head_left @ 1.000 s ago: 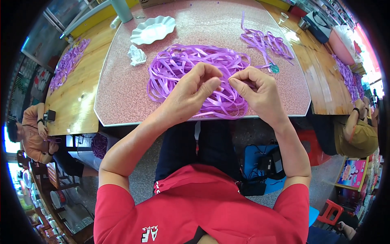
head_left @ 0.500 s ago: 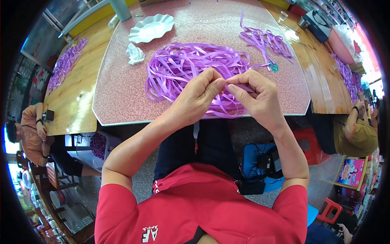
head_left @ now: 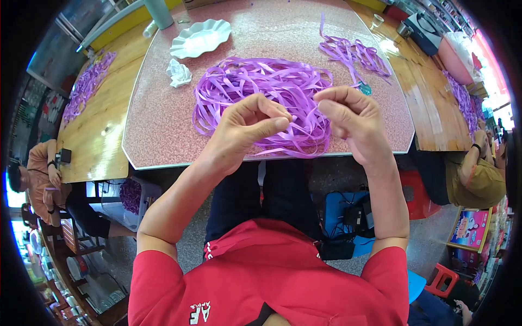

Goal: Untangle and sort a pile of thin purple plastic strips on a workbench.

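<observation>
A large tangled heap of purple ribbon (head_left: 244,81) lies at the near middle of the pink speckled table (head_left: 163,130). Over the heap's near edge is my left hand (head_left: 244,125), thumb and forefinger pinched together; whatever is between them is too small to make out. To its right, at about the same height, my right hand (head_left: 356,117) also holds thumb and forefinger in a pinch. Purple strands run behind its fingertips, so I cannot tell whether one is gripped. A gap separates the two hands.
Beyond the heap are a white scalloped dish (head_left: 201,39) and crumpled white tissue (head_left: 179,73). A smaller ribbon bunch (head_left: 356,54) with a teal piece (head_left: 365,88) lies far right. People sit at wooden side tables, one left (head_left: 43,168), one right (head_left: 473,174).
My hands were touching at the fingertips over the heap and have now parted. The left hand moved left and slightly nearer, and the right moved a little to the right.
</observation>
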### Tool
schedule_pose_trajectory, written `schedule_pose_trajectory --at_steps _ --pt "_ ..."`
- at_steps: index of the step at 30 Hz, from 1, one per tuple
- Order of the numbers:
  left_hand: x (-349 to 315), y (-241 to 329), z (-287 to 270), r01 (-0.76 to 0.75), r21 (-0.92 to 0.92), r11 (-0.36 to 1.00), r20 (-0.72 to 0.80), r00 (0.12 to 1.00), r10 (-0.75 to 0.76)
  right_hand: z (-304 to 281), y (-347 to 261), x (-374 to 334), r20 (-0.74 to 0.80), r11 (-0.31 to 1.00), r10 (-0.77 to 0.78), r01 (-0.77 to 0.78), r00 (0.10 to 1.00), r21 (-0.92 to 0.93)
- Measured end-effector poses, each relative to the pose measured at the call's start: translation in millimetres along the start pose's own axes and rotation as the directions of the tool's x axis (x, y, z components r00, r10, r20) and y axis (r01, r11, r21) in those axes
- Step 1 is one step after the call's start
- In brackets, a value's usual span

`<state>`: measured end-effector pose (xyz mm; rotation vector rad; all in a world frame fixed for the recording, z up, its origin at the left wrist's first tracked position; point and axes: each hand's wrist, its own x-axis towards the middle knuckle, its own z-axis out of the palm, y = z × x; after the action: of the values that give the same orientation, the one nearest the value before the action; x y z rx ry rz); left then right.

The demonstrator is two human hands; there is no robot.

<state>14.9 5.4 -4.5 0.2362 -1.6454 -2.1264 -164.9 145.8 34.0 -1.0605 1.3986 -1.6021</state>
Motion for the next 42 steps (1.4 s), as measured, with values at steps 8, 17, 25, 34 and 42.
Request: schedule_pose_trajectory --at_steps 8,17,25,34,42 --pt "10 0 14 -0.094 0.026 0.995 -0.205 0.974 0.097 -2 7 4 -0.055 0.994 0.060 -0.055 0.997 0.099" --pt "12 -14 21 0.008 0.113 0.994 0.006 1.000 -0.008 5 15 4 -0.068 0.970 -0.197 0.185 0.978 -0.158" --pt "8 -10 25 -0.142 0.413 0.899 -0.087 0.977 0.194 16 8 -4 -0.007 0.867 -0.224 0.197 0.974 -0.458" --pt "7 -4 19 -0.043 0.185 0.982 0.041 0.999 0.036 17 4 -8 -0.009 0.889 -0.204 0.181 0.979 -0.420" --pt "10 -7 17 0.058 0.137 0.989 0.051 0.997 -0.065 16 7 -7 0.056 0.701 -0.420 0.363 0.906 -0.614"
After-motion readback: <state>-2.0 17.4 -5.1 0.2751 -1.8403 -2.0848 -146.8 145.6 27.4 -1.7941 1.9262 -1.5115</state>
